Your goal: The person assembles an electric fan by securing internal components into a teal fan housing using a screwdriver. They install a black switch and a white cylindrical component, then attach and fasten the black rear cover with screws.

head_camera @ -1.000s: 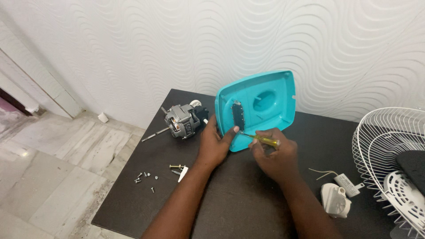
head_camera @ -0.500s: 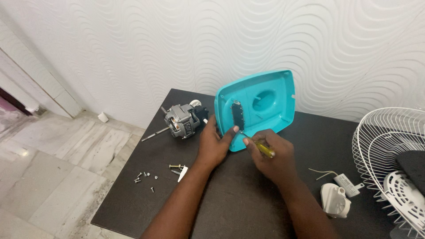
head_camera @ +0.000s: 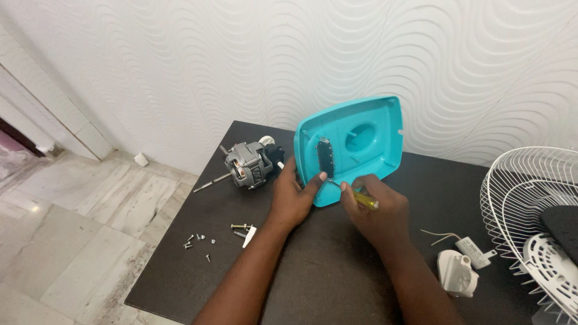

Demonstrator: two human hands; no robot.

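Gripping cover (head_camera: 367, 135), hands (head_camera: 293, 198) seemingly angle screwdriver (head_camera: 361, 198)

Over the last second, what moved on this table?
Only the right hand shifted a little, re-angling the yellow screwdriver while its tip stayed at the dark strip. The left hand kept holding the teal cover; motor and screws stayed put.

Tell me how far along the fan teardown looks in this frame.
Done: the motor lies bare on the table, loose screws beside it, and the white wire guard sits apart at the right. In hand: the left hand props the teal housing upright while the right hand works a yellow-handled screwdriver at the dark strip inside it. Left: that strip is not yet off.
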